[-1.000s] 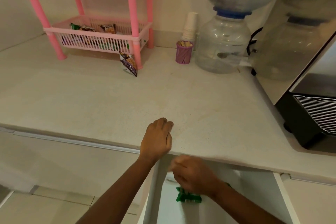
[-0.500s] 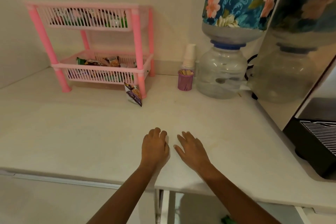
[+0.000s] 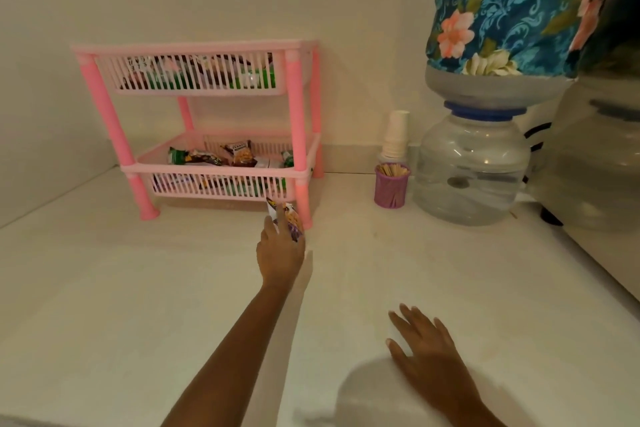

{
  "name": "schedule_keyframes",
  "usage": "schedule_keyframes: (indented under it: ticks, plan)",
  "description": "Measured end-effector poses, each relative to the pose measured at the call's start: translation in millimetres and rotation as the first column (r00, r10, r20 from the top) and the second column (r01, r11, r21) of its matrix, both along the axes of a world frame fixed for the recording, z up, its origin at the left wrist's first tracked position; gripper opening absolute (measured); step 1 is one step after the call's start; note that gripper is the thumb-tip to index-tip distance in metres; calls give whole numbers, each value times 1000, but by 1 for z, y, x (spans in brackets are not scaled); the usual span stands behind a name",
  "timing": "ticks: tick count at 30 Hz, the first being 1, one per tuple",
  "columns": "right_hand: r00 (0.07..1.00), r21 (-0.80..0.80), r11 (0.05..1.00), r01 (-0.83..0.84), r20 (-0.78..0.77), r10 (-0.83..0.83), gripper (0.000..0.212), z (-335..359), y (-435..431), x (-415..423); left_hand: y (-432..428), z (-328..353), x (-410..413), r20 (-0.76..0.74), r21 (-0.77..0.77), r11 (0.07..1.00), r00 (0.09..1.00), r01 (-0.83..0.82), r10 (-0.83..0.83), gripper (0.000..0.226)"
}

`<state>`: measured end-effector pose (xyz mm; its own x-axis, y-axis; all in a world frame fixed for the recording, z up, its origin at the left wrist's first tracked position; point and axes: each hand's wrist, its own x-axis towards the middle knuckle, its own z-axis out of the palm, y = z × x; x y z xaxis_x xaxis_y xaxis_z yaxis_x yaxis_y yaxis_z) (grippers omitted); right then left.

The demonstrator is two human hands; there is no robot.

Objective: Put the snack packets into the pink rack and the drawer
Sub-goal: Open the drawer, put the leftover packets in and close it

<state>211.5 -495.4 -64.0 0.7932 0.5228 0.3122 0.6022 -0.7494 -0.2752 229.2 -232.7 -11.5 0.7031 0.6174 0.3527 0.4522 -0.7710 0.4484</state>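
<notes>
**Now at the loose packet by the rack's leg**

Broadly, I have the white table running back to the wall, with the flower-covered water bottle standing on its clear base at the right. The pink rack stands at the back left, and both tiers already hold packets. The drawer is out of my view.

My right hand is spread wide and low over the near table, holding nothing. My left hand is stretched out to the rack's front right leg, fingers mostly straight. A purple cup of sticks sits well off to the right.

The snack packet leans on the table against that leg, under my left fingertips. I see no pinch on it yet.

I judge the packet light, thin and crinkly, with foil that is likely slick, so a flat push might slide it under the rack. I would take it by the top sealed edge, between thumb and forefinger, where the film is probably stiffest. I would squeeze gently, since the contents could crush.
</notes>
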Motion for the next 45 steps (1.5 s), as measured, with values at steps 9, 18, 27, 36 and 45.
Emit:
schedule_keyframes:
  ticks: [9, 18, 27, 36, 45]
  plan:
    - [999, -136, 991, 8, -32, -12, 82, 4, 1, 8, 15, 1, 33, 205, -703, 705, 922, -94, 328, 47]
    - [999, -115, 993, -3, -44, -2, 82, 5, -2, 2, 12, -4, 14, 335, -687, 726, 875, -28, 351, 19]
    - [890, 436, 891, 129, -448, 90, 59, 7, -12, 1, -86, -10, -43, 586, -771, 449, 780, 453, 220, 18]
    - [594, 704, 410, 580, -710, 378, 59, 22, -49, -21, -224, -31, -105, 630, -677, 441, 774, 590, -67, 21]
    - [408, 636, 418, 648, -754, 515, 48, 29, -145, -38, -286, -26, -131, 428, -342, 573, 666, 745, -611, 19]
